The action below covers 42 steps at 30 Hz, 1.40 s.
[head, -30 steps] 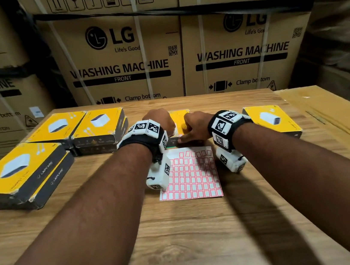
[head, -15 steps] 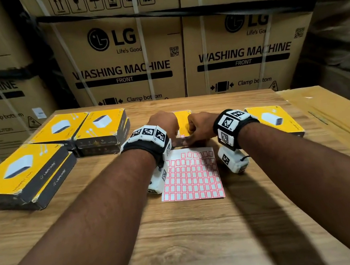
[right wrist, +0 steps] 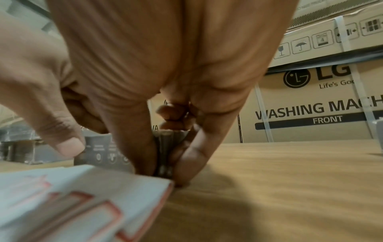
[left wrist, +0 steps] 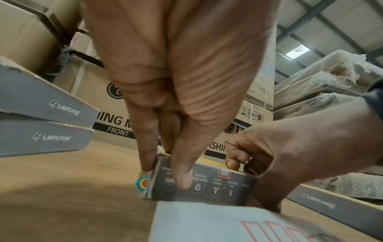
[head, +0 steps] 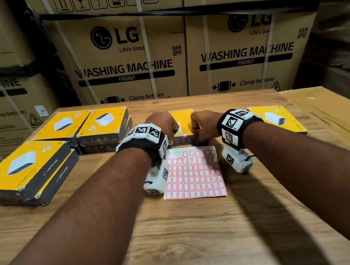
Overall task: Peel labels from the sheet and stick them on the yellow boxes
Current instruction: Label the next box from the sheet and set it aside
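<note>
A yellow box with grey sides lies flat just beyond the label sheet. My left hand pinches its near left corner, thumb on the grey front face. My right hand grips the near right corner. A red-bordered label sits folded over the box's near top edge. The white sheet holds several rows of red-bordered labels, with some in its top rows gone. In the right wrist view the sheet's corner touches my fingertips.
Stacked yellow boxes lie at the front left, with two more stacks behind them. A single yellow box lies to the right. A flat brown carton adjoins the wooden table. Large cartons wall the far side.
Both hands have spread slightly apart along the box's near edge, from near its middle to its corners. The box and the sheet have stayed in place.
</note>
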Each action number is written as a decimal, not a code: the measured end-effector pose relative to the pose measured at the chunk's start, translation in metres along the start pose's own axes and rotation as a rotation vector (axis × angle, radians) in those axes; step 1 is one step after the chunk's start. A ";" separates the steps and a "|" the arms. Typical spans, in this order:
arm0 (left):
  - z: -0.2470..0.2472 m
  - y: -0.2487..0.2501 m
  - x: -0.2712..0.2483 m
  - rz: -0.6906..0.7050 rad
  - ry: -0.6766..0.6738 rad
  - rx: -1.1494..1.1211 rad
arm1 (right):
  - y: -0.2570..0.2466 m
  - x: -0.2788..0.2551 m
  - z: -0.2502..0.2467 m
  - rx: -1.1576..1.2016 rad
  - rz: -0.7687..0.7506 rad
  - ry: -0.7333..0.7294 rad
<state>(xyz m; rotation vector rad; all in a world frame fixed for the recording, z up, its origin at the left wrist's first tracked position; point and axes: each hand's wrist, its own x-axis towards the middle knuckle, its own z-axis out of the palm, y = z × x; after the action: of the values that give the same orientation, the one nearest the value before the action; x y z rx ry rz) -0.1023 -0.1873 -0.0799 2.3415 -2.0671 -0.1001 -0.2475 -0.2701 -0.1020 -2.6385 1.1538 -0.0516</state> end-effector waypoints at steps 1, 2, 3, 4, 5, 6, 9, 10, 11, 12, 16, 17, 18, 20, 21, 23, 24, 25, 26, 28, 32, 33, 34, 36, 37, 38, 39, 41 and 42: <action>0.002 0.000 0.000 -0.014 0.020 -0.030 | 0.001 0.000 0.000 0.015 0.012 0.014; 0.003 -0.002 0.001 -0.043 0.053 -0.081 | 0.001 -0.001 0.000 0.034 0.029 0.032; 0.005 -0.003 0.000 -0.094 0.096 -0.149 | 0.000 -0.003 0.000 0.053 0.046 0.051; 0.005 -0.003 0.001 -0.154 0.143 -0.219 | 0.000 -0.004 -0.001 0.069 0.061 0.069; 0.005 -0.003 0.000 -0.218 0.174 -0.279 | 0.001 -0.005 -0.001 0.090 0.083 0.077; 0.005 -0.002 0.000 -0.268 0.183 -0.319 | 0.001 -0.006 -0.002 0.122 0.106 0.082; 0.002 0.002 -0.004 -0.352 0.098 -0.428 | 0.004 -0.004 -0.003 0.276 0.195 0.067; 0.001 0.004 -0.005 -0.368 0.074 -0.492 | 0.004 -0.003 -0.003 0.321 0.219 0.052; 0.000 0.005 -0.007 -0.379 0.067 -0.568 | 0.003 -0.004 -0.004 0.365 0.235 0.040; -0.002 0.005 -0.007 -0.402 0.073 -0.668 | 0.002 -0.005 -0.006 0.414 0.242 0.035; -0.012 0.008 -0.012 -0.435 0.129 -1.037 | -0.001 -0.013 -0.013 0.529 0.231 0.042; -0.014 0.009 -0.014 -0.436 0.147 -1.094 | -0.002 -0.015 -0.014 0.499 0.218 0.040; -0.017 0.012 -0.017 -0.433 0.159 -1.154 | -0.004 -0.018 -0.016 0.448 0.197 0.049; -0.019 0.017 -0.022 -0.428 0.163 -1.231 | -0.008 -0.023 -0.018 0.346 0.169 0.098; -0.021 0.021 -0.025 -0.423 0.164 -1.233 | -0.012 -0.027 -0.019 0.313 0.159 0.136; -0.022 0.026 -0.030 -0.396 0.168 -1.224 | -0.018 -0.033 -0.017 0.269 0.159 0.202; -0.024 0.029 -0.033 -0.386 0.161 -1.231 | -0.019 -0.035 -0.016 0.248 0.168 0.224; -0.026 0.030 -0.035 -0.380 0.139 -1.231 | -0.019 -0.036 -0.015 0.239 0.179 0.239; -0.026 0.030 -0.037 -0.371 0.129 -1.225 | -0.018 -0.038 -0.014 0.245 0.190 0.254; -0.026 0.025 -0.037 -0.363 0.137 -1.174 | -0.015 -0.041 -0.013 0.284 0.188 0.289; -0.028 0.007 -0.045 -0.372 0.247 -0.736 | -0.011 -0.054 -0.017 0.494 0.081 0.340; -0.026 0.002 -0.046 -0.375 0.252 -0.691 | -0.010 -0.058 -0.021 0.528 0.047 0.335; -0.023 -0.005 -0.044 -0.376 0.251 -0.691 | -0.008 -0.061 -0.024 0.542 0.012 0.326; -0.019 -0.013 -0.044 -0.414 0.205 -0.876 | -0.005 -0.068 -0.028 0.571 -0.040 0.298; -0.017 -0.015 -0.045 -0.435 0.154 -1.046 | -0.005 -0.070 -0.028 0.592 -0.064 0.273; -0.015 -0.016 -0.045 -0.463 0.091 -1.220 | -0.004 -0.072 -0.027 0.612 -0.087 0.242; -0.015 -0.016 -0.047 -0.477 0.037 -1.367 | -0.004 -0.073 -0.026 0.626 -0.104 0.216; -0.015 -0.016 -0.051 -0.455 -0.055 -1.443 | -0.004 -0.075 -0.025 0.628 -0.107 0.173; -0.014 -0.017 -0.054 -0.448 -0.094 -1.444 | -0.003 -0.076 -0.026 0.623 -0.106 0.154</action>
<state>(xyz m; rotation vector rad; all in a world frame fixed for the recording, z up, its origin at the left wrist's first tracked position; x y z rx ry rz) -0.0915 -0.1323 -0.0645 1.6526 -0.7565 -1.2052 -0.3006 -0.2185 -0.0707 -2.1553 0.8557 -0.5490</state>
